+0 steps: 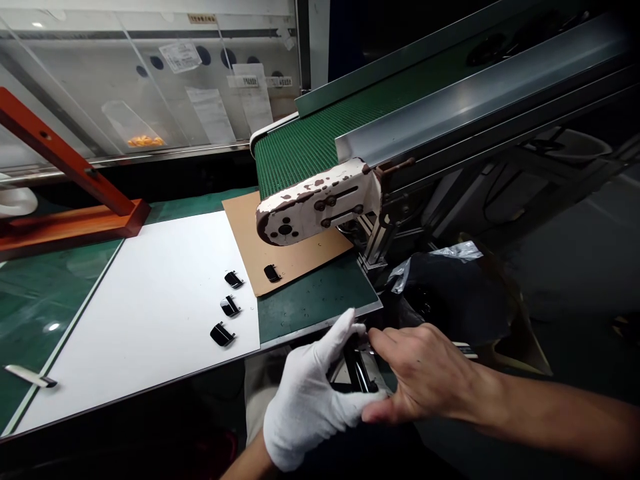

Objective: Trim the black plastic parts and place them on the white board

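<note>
My left hand [313, 400], in a white glove, is curled around a small black part [357, 370] below the front edge of the table. My bare right hand [425, 373] meets it from the right, thumb and fingertips pinched against the same black part. Three similar small black parts [223, 333] [230, 306] [233, 279] lie in a column on a white sheet [140, 313]. A further one [271, 273] rests on a brown cardboard piece [295, 257].
A green conveyor belt [300, 147] with a worn white end bracket [315, 210] overhangs the cardboard. An orange wooden stand [75, 207] sits at far left. A dark bag with clear plastic [450, 280] hangs to the right. A white knife-like tool [30, 377] lies at the left front.
</note>
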A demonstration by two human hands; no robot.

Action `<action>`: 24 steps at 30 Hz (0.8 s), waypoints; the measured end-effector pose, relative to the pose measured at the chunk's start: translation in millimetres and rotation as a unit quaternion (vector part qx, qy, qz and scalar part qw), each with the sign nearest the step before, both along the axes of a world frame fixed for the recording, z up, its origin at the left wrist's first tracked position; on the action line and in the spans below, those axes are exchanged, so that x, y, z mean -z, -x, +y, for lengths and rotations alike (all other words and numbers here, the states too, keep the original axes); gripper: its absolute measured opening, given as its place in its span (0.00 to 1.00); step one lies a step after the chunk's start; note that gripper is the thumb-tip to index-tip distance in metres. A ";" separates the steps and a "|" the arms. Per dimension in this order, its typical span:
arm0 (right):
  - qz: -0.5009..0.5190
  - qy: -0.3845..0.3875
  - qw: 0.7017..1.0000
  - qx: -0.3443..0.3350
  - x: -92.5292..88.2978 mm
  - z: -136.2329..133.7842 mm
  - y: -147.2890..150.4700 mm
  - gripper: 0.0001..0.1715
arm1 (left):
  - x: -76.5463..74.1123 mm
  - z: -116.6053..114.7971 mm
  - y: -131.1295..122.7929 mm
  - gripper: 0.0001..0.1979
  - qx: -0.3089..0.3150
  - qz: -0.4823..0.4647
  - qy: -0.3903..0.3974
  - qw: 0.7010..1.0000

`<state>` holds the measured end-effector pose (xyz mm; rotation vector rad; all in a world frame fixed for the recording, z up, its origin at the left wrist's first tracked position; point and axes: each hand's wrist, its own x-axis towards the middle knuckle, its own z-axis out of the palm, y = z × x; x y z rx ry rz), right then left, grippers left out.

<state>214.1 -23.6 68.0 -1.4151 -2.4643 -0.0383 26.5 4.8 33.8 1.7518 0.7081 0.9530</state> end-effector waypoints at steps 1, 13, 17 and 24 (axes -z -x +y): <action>-0.002 -0.001 1.000 -0.001 0.8 -0.3 0.0 0.54 | 1.0 0.1 0.0 0.44 0.000 0.000 0.002 1.000; -0.031 -0.032 0.999 0.003 5.2 -1.7 -0.1 0.50 | 1.2 0.7 -1.2 0.42 -0.013 0.003 0.020 1.000; -0.029 -0.036 0.999 0.003 5.3 -2.3 -1.0 0.49 | 0.6 0.0 -2.2 0.43 -0.015 0.004 0.035 0.999; -0.031 -0.009 0.999 -0.009 11.1 -4.8 -3.7 0.47 | 6.2 -1.2 -2.8 0.43 -0.013 0.000 0.056 0.998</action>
